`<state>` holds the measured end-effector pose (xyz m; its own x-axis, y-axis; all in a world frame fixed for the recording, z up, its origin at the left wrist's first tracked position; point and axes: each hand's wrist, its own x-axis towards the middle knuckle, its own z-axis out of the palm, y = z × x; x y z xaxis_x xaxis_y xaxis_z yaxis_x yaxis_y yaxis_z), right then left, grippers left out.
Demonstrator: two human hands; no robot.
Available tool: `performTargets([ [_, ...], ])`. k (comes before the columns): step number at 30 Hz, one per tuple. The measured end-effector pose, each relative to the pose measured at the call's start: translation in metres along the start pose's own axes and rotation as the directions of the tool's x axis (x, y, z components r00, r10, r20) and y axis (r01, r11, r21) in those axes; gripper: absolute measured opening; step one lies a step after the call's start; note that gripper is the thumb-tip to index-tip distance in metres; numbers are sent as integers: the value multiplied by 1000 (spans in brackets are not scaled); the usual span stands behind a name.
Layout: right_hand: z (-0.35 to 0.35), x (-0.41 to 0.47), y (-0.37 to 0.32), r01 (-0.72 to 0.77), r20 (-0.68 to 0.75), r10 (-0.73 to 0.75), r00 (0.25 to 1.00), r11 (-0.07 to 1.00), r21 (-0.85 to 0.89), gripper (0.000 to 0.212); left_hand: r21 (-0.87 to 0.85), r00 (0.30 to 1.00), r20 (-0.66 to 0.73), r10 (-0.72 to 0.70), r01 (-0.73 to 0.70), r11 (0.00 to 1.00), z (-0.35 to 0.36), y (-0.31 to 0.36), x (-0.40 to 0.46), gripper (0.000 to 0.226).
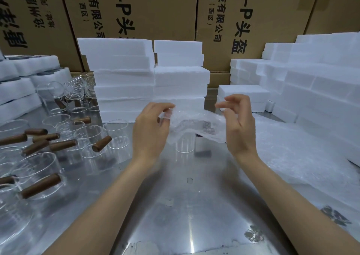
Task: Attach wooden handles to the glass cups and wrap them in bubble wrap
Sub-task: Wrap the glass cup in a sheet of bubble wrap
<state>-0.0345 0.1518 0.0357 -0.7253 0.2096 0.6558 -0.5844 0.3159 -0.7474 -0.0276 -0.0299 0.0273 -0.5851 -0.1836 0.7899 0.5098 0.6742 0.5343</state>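
Forearms reached in from the lower edge over a steel table [187, 206]. Left hand [150, 130] and right hand [238, 126] each pinched an edge of one bubble wrap sheet [196, 125], held raised and spread between them above the table centre. Glass cup [184, 144] stood upright directly beneath the sheet, partly draped by it. Bubble wrap stock [303, 157] lay flat to the right. Handled glass cups [39, 174], wooden handles [64, 144] attached, stood grouped at left. White foam blocks [152, 75] were stacked behind, more at far right; printed cardboard cartons [155, 9] stood at the rear.
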Motion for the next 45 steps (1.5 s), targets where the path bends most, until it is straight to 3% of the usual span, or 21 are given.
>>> performTargets([
  [3, -7, 10, 14, -308, -93, 308, 947, 951, 11, 17, -190, 982, -85, -170, 151, 970, -4, -1, 8, 23],
  [5, -10, 12, 23, -458, -27, 459, 888, 880, -125, 22, -306, 944, -142, -298, 244, 920, -6, -3, 12, 20],
  [7, -8, 10, 28, -513, 92, 549, 831, 820, -253, 27, -375, 890, -209, -404, 309, 874, -8, -6, 15, 17],
  [10, 2, 3, 31, -470, 233, 561, 795, 811, -348, 29, -466, 804, -274, -528, 369, 804, -12, -9, 19, 17],
  [12, 6, 1, 31, -428, 318, 529, 787, 838, -338, 30, -482, 789, -285, -544, 373, 793, -14, -9, 19, 15],
  [17, 7, -3, 27, -212, 524, 391, 757, 905, -369, 19, -408, 850, -264, -456, 330, 852, -14, -4, 16, 12],
  [22, -4, 6, 11, -262, 555, 379, 740, 923, -281, 27, -312, 914, -270, -304, 215, 925, -14, 3, 14, 8],
  [24, -14, 11, 1, -368, 707, 355, 612, 919, -143, 24, -295, 926, -274, -259, 175, 939, -14, 5, 14, 5],
  [28, -22, 9, -12, -642, 967, 152, 206, 767, 16, 12, -217, 945, -293, -143, 80, 973, -12, 3, 12, 2],
  [30, -22, 6, -17, -697, 993, 33, 114, 714, 56, 18, -147, 956, -283, -74, 33, 989, -11, 1, 10, 7],
  [31, -21, 5, -20, -720, 994, -15, 109, 688, 89, 22, -122, 960, -273, -56, 23, 992, -10, 1, 9, 8],
  [33, -20, 5, -23, -754, 980, -15, 196, 637, 161, 24, -128, 965, -255, -56, 24, 992, -8, 2, 8, 6],
  [35, -18, 6, -22, -731, 925, 90, 369, 643, 229, 20, -164, 968, -242, -68, 28, 986, -6, 3, 8, 8],
  [37, -14, 7, -20, -667, 834, 190, 519, 699, 256, 23, -161, 967, -243, -81, 42, 986, -5, 1, 8, 8],
  [39, -13, 6, -17, -603, 754, 221, 619, 749, 275, 26, -167, 958, -253, -134, 93, 982, -5, -1, 9, 6],
  [42, -9, 4, -17, -435, 626, 209, 751, 871, 230, 12, -202, 946, -247, -209, 161, 966, -7, -2, 10, 4],
  [45, 1, -5, -15, -220, 432, 136, 891, 964, 149, 15, -203, 950, -233, -206, 159, 966, -5, 0, 9, 3],
])
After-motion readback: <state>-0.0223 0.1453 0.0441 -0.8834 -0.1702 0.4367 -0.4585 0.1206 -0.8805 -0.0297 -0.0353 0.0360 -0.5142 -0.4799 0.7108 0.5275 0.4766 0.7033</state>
